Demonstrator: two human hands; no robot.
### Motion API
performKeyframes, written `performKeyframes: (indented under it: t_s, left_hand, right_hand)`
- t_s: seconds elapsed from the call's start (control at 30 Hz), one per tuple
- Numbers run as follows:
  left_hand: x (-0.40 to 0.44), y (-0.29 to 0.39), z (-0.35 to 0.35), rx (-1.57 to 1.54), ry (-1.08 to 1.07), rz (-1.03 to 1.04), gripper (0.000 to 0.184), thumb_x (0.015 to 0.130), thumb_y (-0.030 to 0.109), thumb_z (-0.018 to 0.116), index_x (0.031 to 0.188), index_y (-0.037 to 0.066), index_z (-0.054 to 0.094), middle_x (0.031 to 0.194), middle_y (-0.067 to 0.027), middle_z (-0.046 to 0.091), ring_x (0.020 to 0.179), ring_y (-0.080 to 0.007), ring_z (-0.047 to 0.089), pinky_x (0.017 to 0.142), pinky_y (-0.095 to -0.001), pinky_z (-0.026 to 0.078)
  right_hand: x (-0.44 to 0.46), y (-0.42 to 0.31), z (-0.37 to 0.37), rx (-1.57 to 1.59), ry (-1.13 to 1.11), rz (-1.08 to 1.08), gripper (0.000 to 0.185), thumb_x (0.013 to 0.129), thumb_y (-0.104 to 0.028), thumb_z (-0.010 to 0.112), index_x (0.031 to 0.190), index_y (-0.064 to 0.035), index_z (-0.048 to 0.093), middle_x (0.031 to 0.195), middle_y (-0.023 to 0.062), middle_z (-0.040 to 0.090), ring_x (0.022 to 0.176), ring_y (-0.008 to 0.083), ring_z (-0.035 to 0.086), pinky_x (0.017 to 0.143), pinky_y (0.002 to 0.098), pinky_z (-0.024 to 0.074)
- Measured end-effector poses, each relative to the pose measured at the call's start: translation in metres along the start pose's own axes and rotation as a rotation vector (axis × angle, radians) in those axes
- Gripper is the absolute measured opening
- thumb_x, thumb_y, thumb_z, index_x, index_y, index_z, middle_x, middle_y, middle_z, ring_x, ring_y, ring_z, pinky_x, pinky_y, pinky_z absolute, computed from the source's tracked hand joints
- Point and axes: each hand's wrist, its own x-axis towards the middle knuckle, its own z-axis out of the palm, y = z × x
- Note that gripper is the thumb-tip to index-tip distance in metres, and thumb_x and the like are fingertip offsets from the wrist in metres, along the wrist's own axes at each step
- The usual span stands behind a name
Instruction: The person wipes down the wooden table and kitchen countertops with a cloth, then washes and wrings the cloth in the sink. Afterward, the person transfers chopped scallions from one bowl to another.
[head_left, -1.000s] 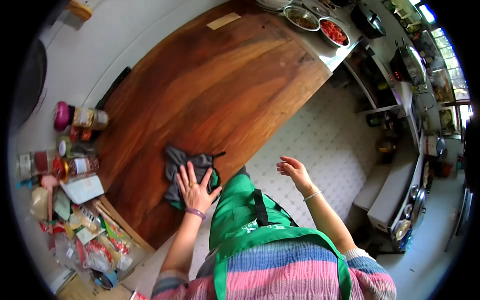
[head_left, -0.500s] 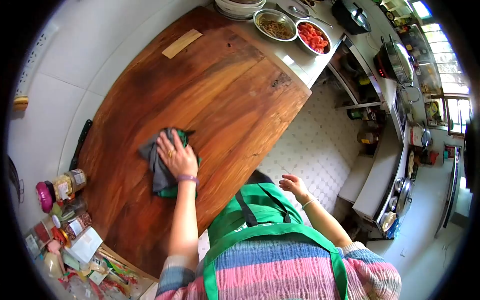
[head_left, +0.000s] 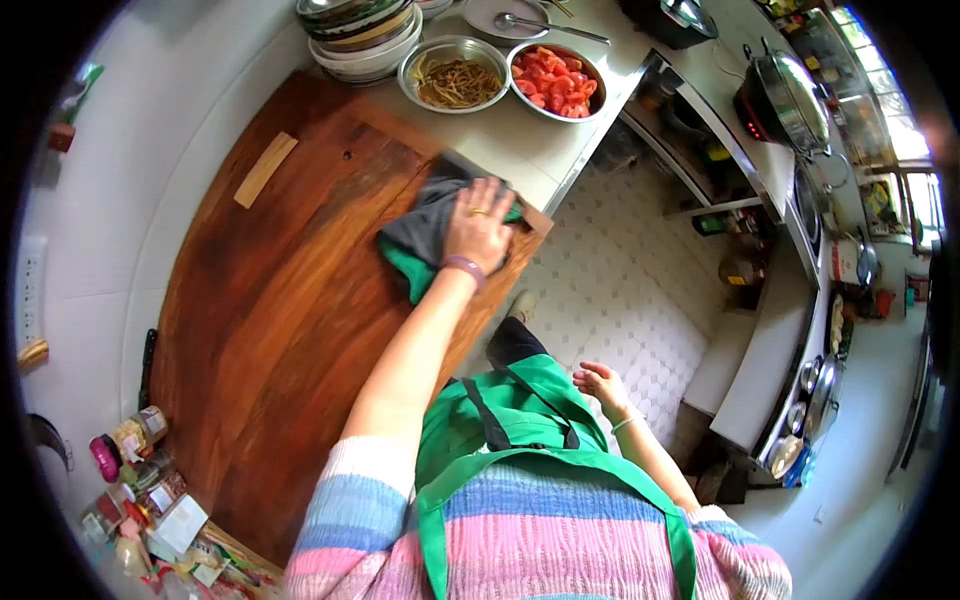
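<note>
Basically dealing with a soft, limp grey-and-green cloth (head_left: 425, 225), rumpled on the wooden counter (head_left: 300, 300), just on the near-left side of the tomato bowl (head_left: 556, 118). Likely light, floppy, hard to damage; apt to bunch or fold under a sideways push. Can't tell wet or dry, so can't rate the drag. Pressed from above by the left hand (head_left: 478, 225), near side of the tomato bowl: fingers stretched out, slightly spread, laid over the fabric, not closed around any of it. For sliding flat, best to press mid-cloth with a broad palm. For lifting, pinch a thick fold or the loose green edge, down-left of the tomato bowl; avoid a single thin layer. With the right hand (head_left: 603, 388), well toward the body from the tomato bowl, over the floor (head_left: 600, 270): see loosely half-bent fingers, nothing visible in them.
</note>
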Motion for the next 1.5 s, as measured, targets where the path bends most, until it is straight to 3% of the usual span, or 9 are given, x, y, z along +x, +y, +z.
performKeyframes:
  t_s: [0.37,0.57,0.7,0.77,0.87,1.07,1.23,1.43,1.5]
  left_hand:
    - [-0.061,0.037,-0.013,0.081,-0.126,0.085,0.053,0.079,0.031,0.060,0.129,0.015,0.051,0.147,-0.0071,0.029,0.137,-0.0215,0.025,0.112,-0.0410,0.017]
    - [-0.155,-0.058,-0.119,0.479,0.021,-0.480,0.049,0.083,0.028,0.055,0.128,0.011,0.048,0.132,-0.0119,0.048,0.125,-0.0263,0.041,0.105,-0.0466,0.031]
    - [-0.330,-0.089,-0.200,0.577,0.160,-1.029,0.052,0.082,0.029,0.056,0.130,0.011,0.047,0.132,-0.0168,0.045,0.119,-0.0320,0.045,0.101,-0.0459,0.034]
    - [-0.434,-0.086,-0.221,0.275,0.544,-1.292,0.048,0.085,0.024,0.052,0.130,0.009,0.047,0.130,-0.0216,0.045,0.118,-0.0377,0.044,0.101,-0.0414,0.034]
    - [-0.550,-0.054,-0.205,0.683,0.460,-1.586,0.047,0.090,0.023,0.047,0.133,0.007,0.043,0.134,-0.0258,0.040,0.121,-0.0391,0.041,0.103,-0.0413,0.031]
    - [-0.467,0.003,-0.145,0.538,0.347,-1.400,0.052,0.083,0.009,0.048,0.135,0.007,0.041,0.136,-0.0207,0.039,0.125,-0.0346,0.038,0.104,-0.0380,0.032]
    - [-0.306,0.039,-0.103,0.103,0.403,-0.809,0.049,0.078,0.012,0.055,0.126,0.006,0.048,0.129,-0.0198,0.043,0.125,-0.0390,0.036,0.105,-0.0504,0.027]
    - [-0.165,0.119,-0.014,-1.289,0.165,-0.369,0.049,0.090,0.027,0.053,0.134,0.008,0.043,0.139,-0.0154,0.040,0.130,-0.0283,0.035,0.108,-0.0355,0.026]
    - [-0.151,0.140,-0.014,-0.985,0.037,-0.280,0.058,0.084,0.030,0.060,0.135,0.008,0.042,0.143,-0.0176,0.032,0.132,-0.0306,0.032,0.108,-0.0365,0.026]
  right_hand:
    - [0.071,-0.066,-0.079,-0.086,-0.010,-0.020,0.035,0.090,-0.012,0.054,0.121,0.0029,0.048,0.094,0.0127,0.065,0.079,0.0183,0.064,0.070,0.0273,0.0528]
    - [0.061,-0.099,0.007,-0.270,-0.158,-0.091,0.037,0.089,-0.014,0.056,0.122,0.0031,0.049,0.096,0.0126,0.065,0.080,0.0179,0.064,0.073,0.0266,0.0522]
    - [0.054,-0.080,0.056,-0.371,-0.285,-0.048,0.034,0.091,-0.014,0.053,0.121,0.0011,0.051,0.101,0.0129,0.065,0.086,0.0202,0.064,0.077,0.0288,0.0526]
    - [0.047,-0.065,0.076,-0.411,-0.337,-0.046,0.034,0.091,-0.014,0.053,0.121,0.0021,0.051,0.100,0.0138,0.065,0.086,0.0208,0.064,0.076,0.0288,0.0526]
    - [0.035,-0.044,0.095,-0.442,-0.364,-0.039,0.035,0.091,-0.015,0.052,0.121,0.0035,0.051,0.097,0.0137,0.065,0.084,0.0204,0.064,0.075,0.0291,0.0526]
    - [0.016,-0.028,0.117,-0.502,-0.468,-0.061,0.035,0.092,-0.015,0.053,0.119,0.0058,0.051,0.098,0.0142,0.065,0.084,0.0199,0.064,0.074,0.0283,0.0523]
    - [-0.012,-0.040,0.144,-0.414,-0.555,-0.148,0.038,0.094,-0.019,0.051,0.124,0.0044,0.048,0.103,0.0127,0.063,0.091,0.0184,0.062,0.079,0.0281,0.0509]
    - [-0.023,-0.080,0.145,0.430,-0.508,-0.058,0.056,0.095,-0.049,0.038,0.138,-0.0138,0.035,0.135,0.0112,0.042,0.121,0.0231,0.043,0.097,0.0378,0.0406]
    - [0.001,-0.080,0.109,0.600,-0.470,-0.088,0.043,0.095,-0.037,0.044,0.129,-0.0108,0.046,0.123,0.0094,0.052,0.111,0.0222,0.051,0.094,0.0376,0.0436]
